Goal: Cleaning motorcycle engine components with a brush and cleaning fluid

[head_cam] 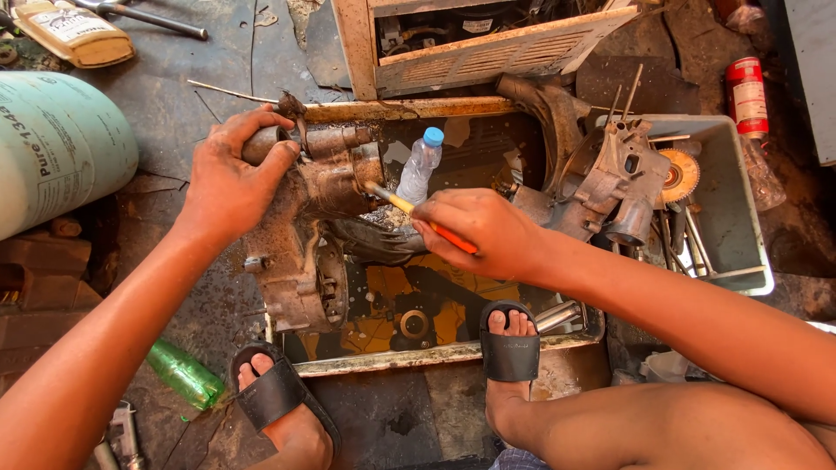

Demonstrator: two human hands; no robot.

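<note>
My left hand (228, 178) grips the top end of a rusty, greasy engine casing (305, 244) that stands on edge at the left side of a shallow metal tray (453, 355) holding dark liquid. My right hand (479, 228) holds a small brush with an orange and yellow handle (409, 209). Its bristle end touches the upper part of the casing. A clear plastic bottle with a blue cap (421, 164) stands in the tray just behind the brush.
A second engine casing half (610, 187) leans at the tray's right, beside a grey bin (731, 191) of tools and a wire wheel. A pale green gas cylinder (57, 144) lies left. A green bottle (185, 374) lies by my left foot. A red can (746, 94) lies at the far right.
</note>
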